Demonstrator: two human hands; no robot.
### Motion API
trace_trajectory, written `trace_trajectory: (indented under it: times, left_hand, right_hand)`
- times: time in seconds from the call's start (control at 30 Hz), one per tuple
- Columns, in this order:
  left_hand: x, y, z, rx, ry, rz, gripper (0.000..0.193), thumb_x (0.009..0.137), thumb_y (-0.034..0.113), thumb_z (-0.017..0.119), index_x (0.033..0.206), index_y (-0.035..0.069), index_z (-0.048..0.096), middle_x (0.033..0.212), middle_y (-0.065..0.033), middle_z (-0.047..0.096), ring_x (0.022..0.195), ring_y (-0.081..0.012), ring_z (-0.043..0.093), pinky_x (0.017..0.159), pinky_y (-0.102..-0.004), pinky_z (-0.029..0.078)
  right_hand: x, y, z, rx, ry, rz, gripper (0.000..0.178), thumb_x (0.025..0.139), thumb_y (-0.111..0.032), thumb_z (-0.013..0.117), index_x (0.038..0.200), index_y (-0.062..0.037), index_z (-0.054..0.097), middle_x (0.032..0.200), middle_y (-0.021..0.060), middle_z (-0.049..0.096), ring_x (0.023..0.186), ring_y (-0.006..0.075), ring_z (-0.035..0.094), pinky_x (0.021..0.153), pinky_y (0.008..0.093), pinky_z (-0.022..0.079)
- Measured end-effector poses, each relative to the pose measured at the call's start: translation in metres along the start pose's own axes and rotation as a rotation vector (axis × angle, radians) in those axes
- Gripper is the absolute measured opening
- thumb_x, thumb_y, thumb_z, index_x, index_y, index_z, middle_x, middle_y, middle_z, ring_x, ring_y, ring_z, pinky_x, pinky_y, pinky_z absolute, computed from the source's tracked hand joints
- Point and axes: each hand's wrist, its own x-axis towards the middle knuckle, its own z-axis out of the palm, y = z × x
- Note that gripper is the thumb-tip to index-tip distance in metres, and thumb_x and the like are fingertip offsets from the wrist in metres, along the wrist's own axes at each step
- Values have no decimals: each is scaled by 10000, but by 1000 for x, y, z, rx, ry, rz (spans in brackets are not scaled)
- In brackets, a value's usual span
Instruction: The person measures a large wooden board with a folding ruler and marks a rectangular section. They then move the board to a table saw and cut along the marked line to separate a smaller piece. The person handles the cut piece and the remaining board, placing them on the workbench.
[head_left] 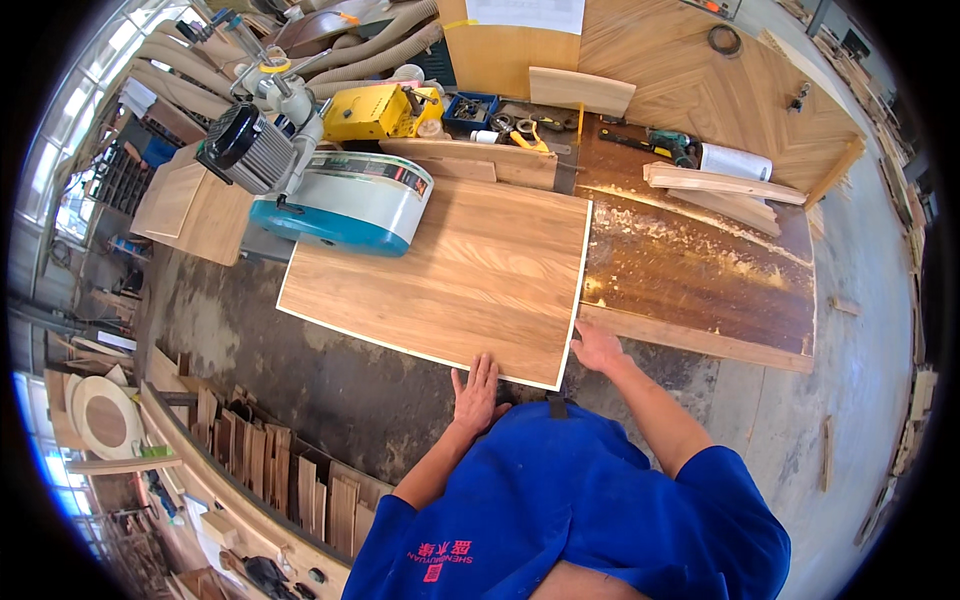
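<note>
A wide wood-grain panel with pale edges lies flat in front of me, its far left part under a white and teal machine head. My left hand rests on the panel's near edge, with its fingers stretched out over the top face. At the panel's right edge, near the front corner, is my right hand. Its index finger reaches along that edge, while the other fingers are partly hidden, so I cannot see whether it grips the edge. A grey motor is mounted beside the machine head.
To the right, a brown bench carries sawdust, wooden strips and a teal power drill. Behind the panel stand a yellow box and a blue tray of small parts. Upright offcuts fill a rack at lower left.
</note>
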Motion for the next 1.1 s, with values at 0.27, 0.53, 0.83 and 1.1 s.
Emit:
trace_trajectory:
  times: [0.27,0.53,0.83,1.1]
  left_hand:
    - [-5,0,5,-6,11,2,1057,791,509,794,1589,32,291,1709,-149,161,1590,-322,122,1186,-737,119]
    - [1,2,4,-20,-3,5,1031,795,506,790,1579,35,313,1706,-144,175,1589,-314,130,1188,-737,126]
    - [7,3,2,1,-25,-27,997,821,443,786,1583,24,296,1713,-152,143,1592,-317,112,1192,-734,120]
    - [10,-8,-12,-8,-17,-160,946,823,376,779,1571,18,324,1707,-148,162,1588,-331,125,1193,-732,124]
  right_hand:
    - [-3,32,2,-218,89,83,599,941,-314,647,1466,-62,509,1603,147,363,1489,379,336,1180,535,368]
    - [-11,27,2,-204,-33,103,724,941,-320,660,1545,-39,377,1707,151,149,1578,357,134,1225,552,293]
    - [-7,33,4,-199,-67,85,760,941,-331,669,1560,-34,344,1713,176,111,1580,382,110,1241,526,282]
    - [-4,37,5,-187,-92,89,783,950,-343,655,1572,-11,315,1713,192,91,1579,394,102,1262,489,254]
